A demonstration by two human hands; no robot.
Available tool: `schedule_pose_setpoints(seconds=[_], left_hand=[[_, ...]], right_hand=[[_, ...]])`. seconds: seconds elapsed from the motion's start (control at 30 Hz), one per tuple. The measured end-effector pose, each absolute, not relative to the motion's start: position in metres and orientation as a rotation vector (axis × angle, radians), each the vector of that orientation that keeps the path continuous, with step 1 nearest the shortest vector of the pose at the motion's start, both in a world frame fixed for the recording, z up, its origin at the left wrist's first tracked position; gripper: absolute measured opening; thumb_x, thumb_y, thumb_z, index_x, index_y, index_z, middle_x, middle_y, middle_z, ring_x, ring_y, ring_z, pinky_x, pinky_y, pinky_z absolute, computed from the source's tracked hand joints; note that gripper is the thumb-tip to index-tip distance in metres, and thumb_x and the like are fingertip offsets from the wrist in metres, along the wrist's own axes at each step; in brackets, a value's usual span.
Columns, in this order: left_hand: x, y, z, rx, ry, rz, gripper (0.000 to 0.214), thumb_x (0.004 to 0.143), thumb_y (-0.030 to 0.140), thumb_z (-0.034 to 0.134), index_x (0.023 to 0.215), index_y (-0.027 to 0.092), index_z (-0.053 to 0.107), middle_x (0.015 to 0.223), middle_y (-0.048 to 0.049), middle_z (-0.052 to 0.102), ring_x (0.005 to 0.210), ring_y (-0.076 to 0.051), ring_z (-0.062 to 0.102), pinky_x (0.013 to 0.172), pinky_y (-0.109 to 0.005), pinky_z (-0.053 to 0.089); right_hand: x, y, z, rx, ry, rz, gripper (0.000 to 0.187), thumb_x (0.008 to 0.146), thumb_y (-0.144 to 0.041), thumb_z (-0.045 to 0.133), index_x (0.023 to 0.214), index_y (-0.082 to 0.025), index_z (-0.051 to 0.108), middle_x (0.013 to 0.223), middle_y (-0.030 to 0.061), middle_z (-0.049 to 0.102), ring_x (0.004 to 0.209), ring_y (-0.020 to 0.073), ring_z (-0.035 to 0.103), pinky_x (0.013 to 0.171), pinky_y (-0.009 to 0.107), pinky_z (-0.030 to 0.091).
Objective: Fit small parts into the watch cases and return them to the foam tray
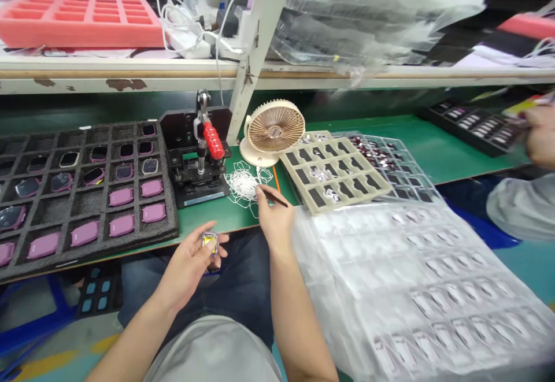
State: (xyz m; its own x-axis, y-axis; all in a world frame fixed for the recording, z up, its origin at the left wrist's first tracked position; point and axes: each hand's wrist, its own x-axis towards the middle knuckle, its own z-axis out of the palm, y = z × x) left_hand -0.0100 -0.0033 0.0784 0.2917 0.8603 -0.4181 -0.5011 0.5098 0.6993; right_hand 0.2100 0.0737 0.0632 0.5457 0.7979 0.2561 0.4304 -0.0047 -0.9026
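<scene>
My left hand (184, 269) holds a small watch case (210, 243) with a yellow patch inside, gripped between thumb and fingers just in front of the bench edge. In my right hand (276, 223) is a thin dark tool, apparently tweezers (274, 198), pinched by thumb and fingers. This hand is at the right side of a tangled heap of thin white loops (241, 183) on the green bench; whether the tool's tip holds a loop cannot be made out. Beside the heap, on its left, stands a black clamp press (200, 165) with a red handle (213, 140).
A dark foam tray (93, 204) with purple watch cases covers the left bench. Behind the loops stands a beige fan (273, 130). To the right lie a beige tray (314, 181) and plastic-covered trays (390, 255). Another person's hand (541, 130) is at far right. A shelf (173, 78) spans overhead.
</scene>
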Motion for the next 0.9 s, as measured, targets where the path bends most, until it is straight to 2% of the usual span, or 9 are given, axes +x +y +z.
schedule_pose_setpoints(seconds=[0.17, 0.3, 0.4, 0.53, 0.6, 0.67, 0.77, 0.83, 0.9], left_hand=[[-0.016, -0.009, 0.064, 0.643, 0.863, 0.922, 0.035, 0.091, 0.039, 0.081, 0.113, 0.016, 0.069, 0.121, -0.0182, 0.077, 0.076, -0.015, 0.065, 0.07, -0.03, 0.05], [-0.019, -0.011, 0.054, 0.797, 0.928, 0.908, 0.042, 0.091, 0.046, 0.08, 0.12, 0.017, 0.07, 0.119, -0.0162, 0.078, 0.07, -0.012, 0.062, 0.071, -0.03, 0.051], [-0.018, -0.014, 0.049, 0.765, 0.917, 0.893, 0.052, 0.086, 0.048, 0.083, 0.125, 0.017, 0.07, 0.114, -0.0166, 0.079, 0.076, -0.016, 0.066, 0.066, -0.029, 0.051], [-0.011, -0.021, 0.045, 0.676, 0.878, 0.833, 0.051, 0.082, 0.047, 0.087, 0.119, 0.015, 0.072, 0.111, -0.0175, 0.079, 0.075, -0.017, 0.065, 0.059, -0.027, 0.047], [-0.008, -0.025, 0.044, 0.717, 0.879, 0.805, 0.049, 0.083, 0.05, 0.086, 0.116, 0.015, 0.074, 0.106, -0.0147, 0.079, 0.07, -0.014, 0.062, 0.061, -0.027, 0.048], [-0.005, -0.029, 0.044, 0.814, 0.907, 0.782, 0.052, 0.082, 0.053, 0.086, 0.118, 0.017, 0.076, 0.092, -0.0086, 0.078, 0.064, -0.012, 0.057, 0.064, -0.027, 0.049], [-0.004, -0.034, 0.041, 0.919, 1.019, 0.794, 0.058, 0.079, 0.056, 0.087, 0.122, 0.019, 0.077, 0.076, -0.0026, 0.074, 0.061, -0.012, 0.057, 0.062, -0.025, 0.05], [-0.005, -0.036, 0.037, 0.903, 1.081, 0.848, 0.058, 0.077, 0.056, 0.088, 0.121, 0.021, 0.077, 0.085, -0.0049, 0.078, 0.067, -0.015, 0.065, 0.061, -0.024, 0.051], [-0.005, -0.036, 0.033, 0.869, 1.112, 0.897, 0.052, 0.075, 0.052, 0.09, 0.115, 0.021, 0.077, 0.099, -0.0078, 0.081, 0.077, -0.018, 0.072, 0.064, -0.025, 0.055]], right_hand=[[0.209, 0.07, 0.061, -1.697, -1.014, 0.39, 0.04, 0.093, -0.054, 0.068, 0.101, -0.016, 0.079, 0.1, 0.0138, 0.081, 0.094, 0.0317, 0.077, 0.092, 0.047, 0.06], [0.209, 0.032, 0.097, -1.67, -1.054, 0.392, 0.046, 0.105, -0.054, 0.049, 0.098, -0.019, 0.077, 0.097, 0.0094, 0.081, 0.09, 0.0249, 0.076, 0.087, 0.038, 0.061], [0.229, -0.01, 0.134, -1.7, -1.145, 0.342, 0.044, 0.108, -0.053, 0.046, 0.101, -0.021, 0.075, 0.094, 0.0062, 0.078, 0.083, 0.0214, 0.073, 0.082, 0.033, 0.059], [0.299, -0.024, 0.164, -2.293, -1.463, 0.102, 0.044, 0.109, -0.05, 0.042, 0.105, -0.021, 0.074, 0.086, 0.0063, 0.075, 0.08, 0.0222, 0.07, 0.073, 0.03, 0.051], [0.344, -0.004, 0.164, -2.442, -1.528, 0.089, 0.033, 0.105, -0.042, 0.053, 0.102, -0.019, 0.076, 0.089, 0.0086, 0.077, 0.084, 0.0243, 0.071, 0.074, 0.031, 0.049], [0.383, 0.025, 0.155, -2.493, -1.586, 0.126, 0.021, 0.1, -0.033, 0.063, 0.103, -0.018, 0.078, 0.096, 0.0091, 0.078, 0.091, 0.0251, 0.072, 0.078, 0.031, 0.05], [0.422, 0.063, 0.136, -2.522, -1.687, 0.171, 0.019, 0.099, -0.033, 0.069, 0.106, -0.018, 0.077, 0.103, 0.0078, 0.077, 0.096, 0.0228, 0.071, 0.088, 0.035, 0.054], [0.436, 0.079, 0.126, -2.512, -1.753, 0.187, 0.024, 0.1, -0.038, 0.07, 0.108, -0.016, 0.074, 0.104, 0.006, 0.076, 0.096, 0.0208, 0.071, 0.092, 0.04, 0.055], [0.446, 0.087, 0.119, -2.481, -1.807, 0.201, 0.023, 0.097, -0.039, 0.073, 0.104, -0.017, 0.075, 0.099, 0.0047, 0.076, 0.094, 0.02, 0.071, 0.091, 0.038, 0.056]])
